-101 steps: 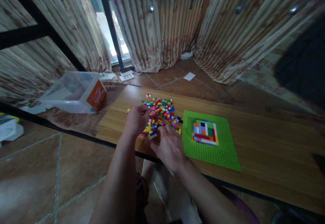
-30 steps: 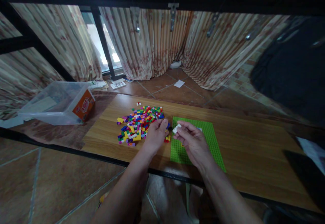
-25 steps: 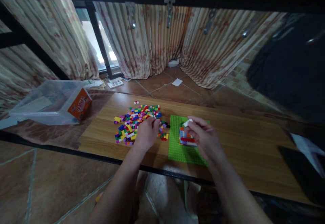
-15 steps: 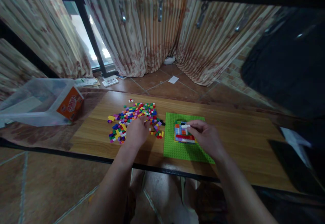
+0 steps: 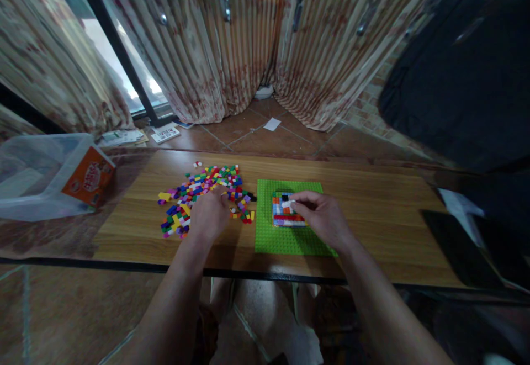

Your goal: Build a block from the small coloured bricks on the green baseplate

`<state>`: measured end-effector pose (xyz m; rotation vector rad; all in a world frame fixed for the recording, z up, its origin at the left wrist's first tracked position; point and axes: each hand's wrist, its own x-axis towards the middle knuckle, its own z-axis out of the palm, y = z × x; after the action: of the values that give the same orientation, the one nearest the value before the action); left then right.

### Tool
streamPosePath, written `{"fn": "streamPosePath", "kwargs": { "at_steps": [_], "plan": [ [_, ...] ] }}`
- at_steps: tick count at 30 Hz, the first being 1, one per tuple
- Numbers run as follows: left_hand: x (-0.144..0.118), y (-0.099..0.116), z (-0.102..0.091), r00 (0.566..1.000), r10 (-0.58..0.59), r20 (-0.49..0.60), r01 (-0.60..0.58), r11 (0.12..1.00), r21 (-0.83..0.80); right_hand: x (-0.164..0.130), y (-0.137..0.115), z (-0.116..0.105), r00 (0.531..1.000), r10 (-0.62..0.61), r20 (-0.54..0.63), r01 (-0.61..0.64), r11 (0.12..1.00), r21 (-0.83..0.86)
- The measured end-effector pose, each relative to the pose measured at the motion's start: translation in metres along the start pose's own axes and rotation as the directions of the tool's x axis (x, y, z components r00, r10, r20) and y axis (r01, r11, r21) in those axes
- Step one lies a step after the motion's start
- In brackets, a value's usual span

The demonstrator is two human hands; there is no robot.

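White brick (image 5: pixel 289 204): small, pinched in the fingertips of your right hand (image 5: pixel 321 218), held over the far part of the brick mosaic (image 5: pixel 286 216). Grip closed on it.
Brick mosaic: multicoloured square patch, seated on the green baseplate (image 5: pixel 285 241), right of the desk's (image 5: pixel 372 227) centre.
Left hand (image 5: pixel 210 217): fingers curled, resting on the near right edge of the loose brick pile (image 5: pixel 199 191); whether its grip holds a brick cannot be told.
Loose brick pile: mixed colours, spread on the desk just left of the baseplate.
Clear plastic tub (image 5: pixel 37 177): far left, orange label facing you.
Dark tablet (image 5: pixel 459 254): right end of the desk.
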<state>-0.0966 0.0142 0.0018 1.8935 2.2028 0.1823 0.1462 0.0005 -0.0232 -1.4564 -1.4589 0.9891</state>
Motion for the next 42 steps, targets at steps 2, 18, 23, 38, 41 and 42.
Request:
{"fn": "streamPosePath", "kwargs": {
  "at_steps": [2, 18, 23, 38, 41, 42],
  "plan": [
    [0.000, 0.000, 0.000, 1.000, 0.011, -0.004, -0.011, 1.000, -0.003, -0.004, -0.003, 0.006, 0.998, -0.006, 0.068, 0.006, 1.000, 0.003],
    [0.000, 0.004, -0.002, 1.000, 0.001, 0.001, -0.001, 0.999, -0.037, -0.006, -0.007, 0.003, 0.966, -0.165, 0.198, 0.216, 0.937, -0.274],
    [0.000, 0.003, -0.001, 1.000, 0.008, -0.011, -0.008, 0.999, -0.045, -0.004, -0.005, 0.003, 0.966, -0.183, 0.182, 0.234, 0.920, -0.314],
    [0.000, 0.001, 0.000, 0.999, 0.044, -0.013, -0.044, 0.999, -0.007, -0.006, -0.013, 0.006, 0.946, -0.215, 0.243, 0.279, 0.920, -0.275],
    [-0.001, 0.001, -0.001, 0.999, 0.040, -0.006, -0.040, 0.999, -0.020, -0.006, -0.011, 0.006, 0.948, -0.208, 0.239, 0.272, 0.921, -0.278],
    [-0.001, 0.001, -0.001, 0.999, 0.035, -0.002, -0.035, 0.999, -0.025, -0.006, -0.010, 0.006, 0.947, -0.212, 0.241, 0.276, 0.920, -0.277]
  ]
}}
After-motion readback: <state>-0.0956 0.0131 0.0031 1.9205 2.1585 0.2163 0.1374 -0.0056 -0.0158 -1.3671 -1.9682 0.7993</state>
